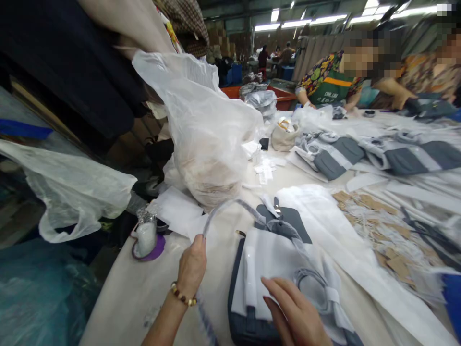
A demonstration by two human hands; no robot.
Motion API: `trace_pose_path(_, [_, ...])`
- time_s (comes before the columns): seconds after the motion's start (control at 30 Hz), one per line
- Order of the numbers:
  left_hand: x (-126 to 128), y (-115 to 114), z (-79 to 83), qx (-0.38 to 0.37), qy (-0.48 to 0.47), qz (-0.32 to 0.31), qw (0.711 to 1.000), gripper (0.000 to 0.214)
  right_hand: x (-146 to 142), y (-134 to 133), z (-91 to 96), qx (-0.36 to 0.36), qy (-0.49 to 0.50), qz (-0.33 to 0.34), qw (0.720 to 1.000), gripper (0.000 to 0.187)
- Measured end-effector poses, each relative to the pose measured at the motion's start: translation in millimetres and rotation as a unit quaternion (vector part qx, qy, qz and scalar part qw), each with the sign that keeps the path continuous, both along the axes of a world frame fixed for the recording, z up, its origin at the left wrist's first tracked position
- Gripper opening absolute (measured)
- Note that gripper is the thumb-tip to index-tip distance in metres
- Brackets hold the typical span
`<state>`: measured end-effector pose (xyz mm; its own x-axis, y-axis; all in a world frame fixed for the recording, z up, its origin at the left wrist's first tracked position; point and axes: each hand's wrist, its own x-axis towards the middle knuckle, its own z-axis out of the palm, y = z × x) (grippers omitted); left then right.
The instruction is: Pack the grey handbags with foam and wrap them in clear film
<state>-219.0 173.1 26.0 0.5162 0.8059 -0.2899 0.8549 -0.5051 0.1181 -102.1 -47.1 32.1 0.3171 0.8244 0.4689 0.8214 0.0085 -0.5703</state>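
Observation:
My left hand is closed in a pinch on the end of a thin grey strap that arcs up and right toward a grey and white bag lying flat on the table. My right hand rests on that bag with fingers stretched out flat, pressing its white front panel near a coiled grey strap. A bead bracelet sits on my left wrist.
A big clear plastic sack with stacked pale items stands behind the bag. A small wrapped cup on a purple disc sits left. Brown paper tags lie right, folded grey-white bags farther back. Other people work at the far right.

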Motion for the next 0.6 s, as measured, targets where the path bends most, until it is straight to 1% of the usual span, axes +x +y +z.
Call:
trace_pose_path(0.03, [5, 2, 18.0, 0.005, -0.007, -0.037, 0.999, 0.029, -1, 16, 8.3, 0.015, -0.052, -0.022, 0.998, 0.045])
trace_pose_path(0.1, [18, 2, 53.1, 0.007, -0.018, -0.119, 0.993, 0.027, 2, 51, 26.1, 0.045, -0.164, -0.059, 0.984, 0.049])
trace_pose_path(0.13, [25, 0, 68.9, 0.008, -0.025, -0.156, 0.987, 0.029, 7, 69, 34.8, 0.042, -0.201, -0.059, 0.977, 0.05])
trace_pose_path(0.17, [32, -3, 83.1, 0.008, -0.033, -0.189, 0.981, 0.031, 12, 86, 42.9, 0.02, -0.217, -0.056, 0.974, 0.051])
trace_pose_path(0.2, [37, -5, 95.6, 0.009, -0.04, -0.216, 0.976, 0.032, 19, 101, 50.2, -0.002, -0.219, -0.046, 0.975, 0.049])
trace_pose_path(0.27, [44, -7, 115.3, 0.018, -0.053, -0.249, 0.967, 0.031, 37, 124, 62.2, -0.073, -0.192, -0.005, 0.979, 0.035])
trace_pose_path(0.3, [44, -5, 122.7, 0.019, -0.06, -0.251, 0.966, 0.028, 47, 131, 67.2, -0.108, -0.177, 0.01, 0.978, 0.029])
trace_pose_path(0.37, [36, 5, 132.5, -0.011, -0.091, -0.234, 0.968, 0.024, 69, 136, 76.1, -0.145, -0.155, 0.0, 0.977, 0.024])
trace_pose_path(0.4, [29, 12, 134.7, -0.051, -0.119, -0.219, 0.967, 0.023, 80, 136, 80.4, -0.149, -0.148, -0.022, 0.978, 0.025])
trace_pose_path(0.43, [20, 20, 135.0, -0.116, -0.152, -0.201, 0.961, 0.021, 91, 134, 84.7, -0.143, -0.14, -0.052, 0.978, 0.027])
trace_pose_path(0.47, [10, 28, 133.5, -0.203, -0.191, -0.181, 0.943, 0.019, 102, 132, 88.8, -0.136, -0.129, -0.082, 0.979, 0.03])
trace_pose_path(0.5, [-2, 35, 130.5, -0.3, -0.228, -0.16, 0.912, 0.02, 111, 130, 92.5, -0.128, -0.117, -0.109, 0.979, 0.031])
trace_pose_path(0.53, [-14, 41, 126.2, -0.397, -0.259, -0.135, 0.87, 0.024, 120, 128, 95.5, -0.119, -0.103, -0.134, 0.978, 0.031])
trace_pose_path(0.57, [-27, 46, 120.9, -0.481, -0.285, -0.106, 0.822, 0.032, 127, 126, 97.6, -0.109, -0.091, -0.155, 0.978, 0.03])
trace_pose_path(0.6, [-39, 49, 115.2, -0.547, -0.309, -0.078, 0.774, 0.04, 133, 124, 98.6, -0.099, -0.077, -0.173, 0.977, 0.03])
